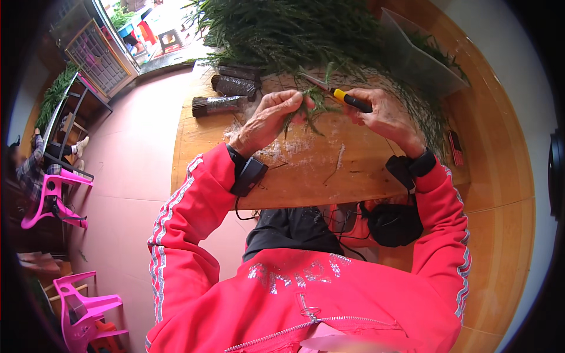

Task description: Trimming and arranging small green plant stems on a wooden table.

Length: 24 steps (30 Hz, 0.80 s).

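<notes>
Table (306,176): a wooden top with pale crumbs and small green bits spread in the middle. I judge the loose bits could make the work slide, because the surface under the hands is not clean.
Green heap (276,29): a big pile of thin green branches at the far side of the table, touching the working place. A branch from it could catch on the blade or on a sleeve and pull the cut to the side.
Clear tray (412,56): a transparent container at the far right, with some green inside. It is well apart from the hands.
Dark bundles (226,94): 3 tied dark bundles at the far left corner, near the left hand but not touching it.
Left hand (271,115): closed, the fingers pinch the sprig from the left side.
Right hand (385,115): closed around the knife, its handle pointing to the left.
Knife (350,100): yellow and black handle; the blade goes toward the left hand. I think this is the main risk: a slip would carry the blade to the left fingers, which are just beside it.
Sprig (312,106): a small green twig between the 2 hands, held by the left hand, hanging just above the table. I cannot tell if the blade touches it.
</notes>
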Motion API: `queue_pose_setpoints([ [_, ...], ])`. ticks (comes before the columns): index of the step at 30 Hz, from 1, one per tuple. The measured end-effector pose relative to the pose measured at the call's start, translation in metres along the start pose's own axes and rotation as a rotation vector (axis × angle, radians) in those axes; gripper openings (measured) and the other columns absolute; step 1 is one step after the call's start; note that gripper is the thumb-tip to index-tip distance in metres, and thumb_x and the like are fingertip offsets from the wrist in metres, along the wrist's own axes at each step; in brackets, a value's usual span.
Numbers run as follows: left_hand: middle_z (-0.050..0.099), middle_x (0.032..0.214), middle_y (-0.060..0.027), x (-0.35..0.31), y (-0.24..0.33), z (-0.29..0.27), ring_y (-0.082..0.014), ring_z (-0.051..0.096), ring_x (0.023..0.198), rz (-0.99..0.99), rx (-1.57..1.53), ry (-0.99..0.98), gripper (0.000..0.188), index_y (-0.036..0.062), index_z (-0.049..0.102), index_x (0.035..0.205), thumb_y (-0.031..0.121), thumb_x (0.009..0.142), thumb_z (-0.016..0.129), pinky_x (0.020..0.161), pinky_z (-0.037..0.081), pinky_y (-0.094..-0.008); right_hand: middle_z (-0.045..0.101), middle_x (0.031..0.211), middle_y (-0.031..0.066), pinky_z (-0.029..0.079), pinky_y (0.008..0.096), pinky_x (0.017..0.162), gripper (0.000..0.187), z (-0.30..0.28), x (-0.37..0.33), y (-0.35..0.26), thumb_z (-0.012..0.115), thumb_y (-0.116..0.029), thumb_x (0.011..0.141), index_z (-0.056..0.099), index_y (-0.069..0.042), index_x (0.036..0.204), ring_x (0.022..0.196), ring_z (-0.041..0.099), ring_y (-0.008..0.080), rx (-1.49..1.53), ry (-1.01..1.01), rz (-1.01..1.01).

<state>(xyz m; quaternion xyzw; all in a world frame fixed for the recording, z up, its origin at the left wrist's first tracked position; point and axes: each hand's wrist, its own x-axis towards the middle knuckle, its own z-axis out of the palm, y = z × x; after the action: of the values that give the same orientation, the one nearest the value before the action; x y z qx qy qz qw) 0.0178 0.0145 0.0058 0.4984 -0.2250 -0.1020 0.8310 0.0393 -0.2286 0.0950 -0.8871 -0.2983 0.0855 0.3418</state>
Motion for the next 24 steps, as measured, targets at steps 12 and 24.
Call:
queue_pose_setpoints([
  [12, 0.059, 0.082, 0.0024, -0.004, -0.002, 0.002, -0.0039, 0.048, 0.07, -0.015, 0.126, 0.054, 0.029, 0.0021, 0.063, 0.095, 0.029, 0.097, 0.054, 0.067, 0.042, -0.0213, 0.054, 0.067, 0.0014, 0.041, 0.0268, 0.057, 0.015, 0.022, 0.004, 0.006, 0.058, -0.011, 0.088, 0.061, -0.001, 0.098, 0.058, 0.05, 0.0104, 0.158, -0.038, -0.068],
  [24, 0.06, 0.086, 0.0044, -0.003, -0.006, 0.006, -0.0026, 0.048, 0.076, 0.108, 0.263, 0.154, 0.025, 0.0033, 0.064, 0.094, 0.027, 0.096, 0.056, 0.068, 0.04, -0.0192, 0.059, 0.085, 0.0138, 0.046, 0.0315, 0.068, 0.033, 0.046, 0.006, 0.033, 0.052, 0.005, 0.078, 0.057, 0.003, 0.11, 0.074, 0.057, 0.0228, -0.103, 0.322, -0.616],
])
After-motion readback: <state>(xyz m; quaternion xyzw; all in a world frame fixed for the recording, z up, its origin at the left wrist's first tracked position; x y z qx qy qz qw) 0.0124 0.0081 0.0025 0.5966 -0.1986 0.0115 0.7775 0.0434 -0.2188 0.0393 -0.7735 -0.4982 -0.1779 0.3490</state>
